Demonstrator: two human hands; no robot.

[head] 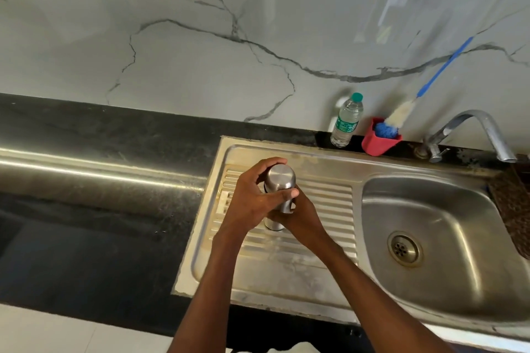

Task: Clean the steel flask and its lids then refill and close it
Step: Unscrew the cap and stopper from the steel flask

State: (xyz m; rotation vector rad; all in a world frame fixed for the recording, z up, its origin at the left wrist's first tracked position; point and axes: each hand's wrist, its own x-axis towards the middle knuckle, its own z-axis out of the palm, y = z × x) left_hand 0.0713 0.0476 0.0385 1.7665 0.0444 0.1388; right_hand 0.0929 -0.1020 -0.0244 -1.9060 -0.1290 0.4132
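The steel flask (282, 200) stands upright on the ribbed draining board (324, 198) of the sink. Its steel outer lid (279, 178) sits on top. My left hand (255, 198) grips that lid, fingers curled over its far side and thumb across its front. My right hand (298, 215) wraps the flask's body lower down from the right, hiding most of it. Only the flask's base shows below the hands.
A sink basin (430, 226) with a drain lies to the right, the tap (476, 132) behind it. At the back stand a plastic water bottle (347, 120) and a red holder (378, 140) with a blue-handled bottle brush (401, 114). Black counter (100, 152) stretches left.
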